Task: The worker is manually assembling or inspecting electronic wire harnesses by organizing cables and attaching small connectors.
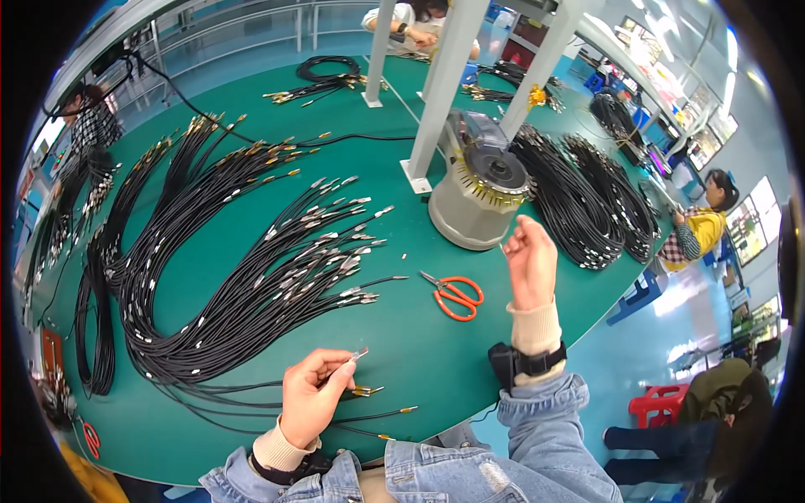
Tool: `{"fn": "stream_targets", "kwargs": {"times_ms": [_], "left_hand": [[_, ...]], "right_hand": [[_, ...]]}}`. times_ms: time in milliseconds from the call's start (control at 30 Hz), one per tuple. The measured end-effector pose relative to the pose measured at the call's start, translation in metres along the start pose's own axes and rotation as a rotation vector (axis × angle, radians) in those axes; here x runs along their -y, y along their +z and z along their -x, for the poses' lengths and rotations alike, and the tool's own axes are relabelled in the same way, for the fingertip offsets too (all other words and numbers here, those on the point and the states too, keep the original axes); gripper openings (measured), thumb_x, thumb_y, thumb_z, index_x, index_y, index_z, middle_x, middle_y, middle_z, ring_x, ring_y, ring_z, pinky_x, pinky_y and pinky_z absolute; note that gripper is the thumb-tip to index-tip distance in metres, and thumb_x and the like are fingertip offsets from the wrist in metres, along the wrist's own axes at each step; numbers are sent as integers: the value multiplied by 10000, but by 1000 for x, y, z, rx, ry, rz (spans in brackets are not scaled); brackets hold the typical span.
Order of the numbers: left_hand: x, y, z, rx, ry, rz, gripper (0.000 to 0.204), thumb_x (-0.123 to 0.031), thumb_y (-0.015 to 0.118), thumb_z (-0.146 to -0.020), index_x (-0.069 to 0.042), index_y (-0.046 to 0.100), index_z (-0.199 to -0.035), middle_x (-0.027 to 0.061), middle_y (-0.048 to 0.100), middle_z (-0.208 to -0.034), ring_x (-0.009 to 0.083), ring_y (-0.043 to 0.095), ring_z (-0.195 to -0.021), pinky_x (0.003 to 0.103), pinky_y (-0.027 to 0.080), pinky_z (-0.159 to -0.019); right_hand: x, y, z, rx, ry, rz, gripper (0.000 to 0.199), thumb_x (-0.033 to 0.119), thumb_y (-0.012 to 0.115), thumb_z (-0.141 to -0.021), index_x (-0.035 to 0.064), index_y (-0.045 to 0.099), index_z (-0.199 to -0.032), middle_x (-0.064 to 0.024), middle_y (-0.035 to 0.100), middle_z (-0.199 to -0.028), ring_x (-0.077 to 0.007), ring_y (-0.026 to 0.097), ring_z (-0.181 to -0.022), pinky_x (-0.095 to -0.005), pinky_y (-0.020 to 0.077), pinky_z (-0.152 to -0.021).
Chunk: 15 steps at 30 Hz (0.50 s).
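So the left hand has its grip pinched narrow on the metal tip of a black cable, thumb and fingers closed around it, down near the front edge of the green table. That's well to the lower left of the orange scissors, which just lie flat on the table. A couple more loose cables with gold tips sit right next to that hand, between it and the table's front edge. The right hand is up in the air just right of the scissors, fingers loosely curled, grip holding nothing that I can see. Left of the scissors there's a huge fan of black cables with silver ends spread across the table, the tips pointing toward the scissors. Up behind the scissors stands a round grey machine with a ring of gold pins around its top, next to a white post. More cable bundles are heaped well right of the machine. Another person in yellow is at the table's far right side.
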<state>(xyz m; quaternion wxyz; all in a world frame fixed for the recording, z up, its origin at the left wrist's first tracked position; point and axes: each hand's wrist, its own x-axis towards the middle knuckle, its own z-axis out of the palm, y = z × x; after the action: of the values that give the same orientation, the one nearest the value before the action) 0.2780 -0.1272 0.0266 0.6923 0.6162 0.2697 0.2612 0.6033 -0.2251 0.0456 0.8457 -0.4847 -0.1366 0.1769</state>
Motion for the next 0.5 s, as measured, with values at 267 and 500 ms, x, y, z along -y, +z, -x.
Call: {"fn": "stream_targets", "kwargs": {"times_ms": [267, 500], "left_hand": [[-1, 0, 1, 41, 16, -78, 88, -9, 583, -868, 58, 597, -924, 43, 620, -749, 81, 573, -645, 201, 444, -586], [1, 1, -2, 51, 10, -165, 100, -10, 609, -856, 61, 615, -925, 69, 659, -746, 93, 608, -638, 214, 490, -588]], "right_hand": [[47, -61, -95, -60, -105, 554, 205, 190, 604, -852, 61, 644, -1005, 12, 587, -811, -79, 511, -721, -216, 405, -634], [70, -49, -140, 232, 137, 883, 270, 284, 561, -896, 85, 642, -1059, 5, 625, -970, -92, 537, -897, -250, 401, -791]]}}
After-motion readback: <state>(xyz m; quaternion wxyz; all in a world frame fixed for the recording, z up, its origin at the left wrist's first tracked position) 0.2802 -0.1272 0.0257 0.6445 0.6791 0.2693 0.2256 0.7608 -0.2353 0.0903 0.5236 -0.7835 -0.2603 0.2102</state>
